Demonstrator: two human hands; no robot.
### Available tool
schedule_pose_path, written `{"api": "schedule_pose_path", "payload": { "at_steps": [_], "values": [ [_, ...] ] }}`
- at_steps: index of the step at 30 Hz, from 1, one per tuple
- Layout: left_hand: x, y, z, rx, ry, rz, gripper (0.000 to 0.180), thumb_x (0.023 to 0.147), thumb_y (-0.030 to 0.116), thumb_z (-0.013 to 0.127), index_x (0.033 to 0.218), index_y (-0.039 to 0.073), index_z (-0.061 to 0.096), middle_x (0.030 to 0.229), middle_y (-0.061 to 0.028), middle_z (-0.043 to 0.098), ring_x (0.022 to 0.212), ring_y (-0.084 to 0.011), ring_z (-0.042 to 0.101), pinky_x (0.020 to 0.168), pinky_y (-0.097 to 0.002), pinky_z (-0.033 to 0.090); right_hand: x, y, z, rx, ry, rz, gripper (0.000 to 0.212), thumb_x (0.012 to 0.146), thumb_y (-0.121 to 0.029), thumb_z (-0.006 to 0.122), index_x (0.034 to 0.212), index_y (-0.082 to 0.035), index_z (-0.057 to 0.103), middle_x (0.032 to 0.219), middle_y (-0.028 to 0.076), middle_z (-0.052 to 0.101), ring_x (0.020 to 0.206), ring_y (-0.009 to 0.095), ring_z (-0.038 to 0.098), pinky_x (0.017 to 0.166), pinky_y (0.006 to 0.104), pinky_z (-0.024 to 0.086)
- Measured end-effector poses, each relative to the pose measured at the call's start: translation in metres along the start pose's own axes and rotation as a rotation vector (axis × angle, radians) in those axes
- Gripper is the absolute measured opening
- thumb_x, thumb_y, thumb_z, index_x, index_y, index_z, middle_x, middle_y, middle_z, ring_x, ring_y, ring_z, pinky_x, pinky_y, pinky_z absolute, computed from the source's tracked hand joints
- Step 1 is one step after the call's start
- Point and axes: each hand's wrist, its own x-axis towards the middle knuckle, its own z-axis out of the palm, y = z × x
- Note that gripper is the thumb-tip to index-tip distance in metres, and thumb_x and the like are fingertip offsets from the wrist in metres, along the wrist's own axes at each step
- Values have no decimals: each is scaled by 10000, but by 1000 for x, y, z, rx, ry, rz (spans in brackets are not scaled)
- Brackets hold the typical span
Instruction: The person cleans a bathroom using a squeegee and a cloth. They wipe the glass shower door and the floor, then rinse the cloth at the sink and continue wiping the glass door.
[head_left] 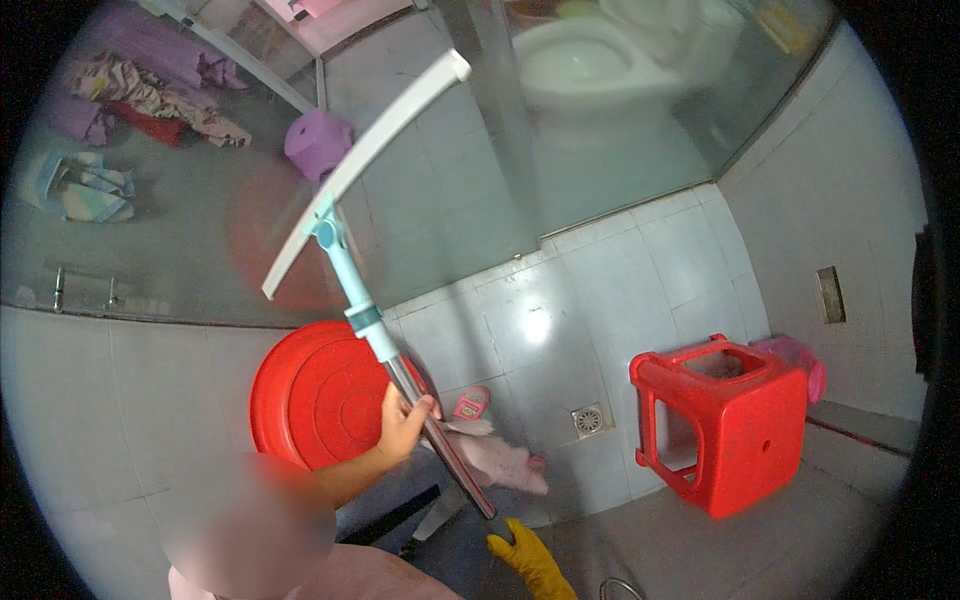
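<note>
A long-handled squeegee (345, 275) slants across the middle of the view, its long white blade (380, 135) raised in front of the glass partition. Whether the blade touches the glass I cannot tell. My bare left hand (405, 425) grips the metal pole partway along its length. Lower down, my right hand (525, 558), in a yellow rubber glove, is closed round the dark end of the handle. Below the pole, pale pink footwear or cloth (500, 462) is partly covered.
A red round basin (310, 395) stands behind my left forearm. To the right is a red plastic stool (755, 430), with a floor drain (588, 420) left of it. Through the glass show a white toilet (580, 70), a purple stool (318, 143) and hanging cloths (150, 95).
</note>
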Motion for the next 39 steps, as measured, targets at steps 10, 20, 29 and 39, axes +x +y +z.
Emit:
{"api": "schedule_pose_path", "payload": {
  "at_steps": [10, 20, 29, 39],
  "values": [
    [53, -68, -2, 180, 97, 39, 170, 844, 8, 445, 973, 26, 336, 663, -60, 465, 472, -145, 513, 420, -279, 443, 88, 10, -2, -316, -78, 213, 785, 741, -553, 568, 1242, 31, 414, 1139, 244, 524, 1053, 364, 511, 893, 391, 399],
    [75, -151, -19, 287, 120, 91, 136, 817, 2, 478, 906, 27, 379, 647, -43, 469, 503, -136, 513, 439, -281, 439, 157, 81, 9, -334, 18, 70, 734, 710, -561, 588, 1190, -15, 485, 1039, 233, 579, 990, 364, 546, 856, 395, 428],
    [78, -152, -15, 346, 145, 105, 155, 799, 1, 494, 886, 20, 367, 624, -53, 486, 470, -146, 516, 427, -289, 438, 178, 110, 27, -226, 93, -32, 475, 739, -425, 648, 1005, -37, 583, 838, 131, 645, 747, 244, 628, 663, 342, 472],
    [73, -142, -10, 447, 186, 74, 142, 798, 11, 515, 871, 30, 395, 662, -41, 478, 541, -136, 515, 477, -278, 431, 183, 116, 33, -93, 29, -49, 374, 751, -406, 647, 906, -69, 596, 685, 51, 602, 596, 160, 580, 565, 307, 455]
  ]
}}
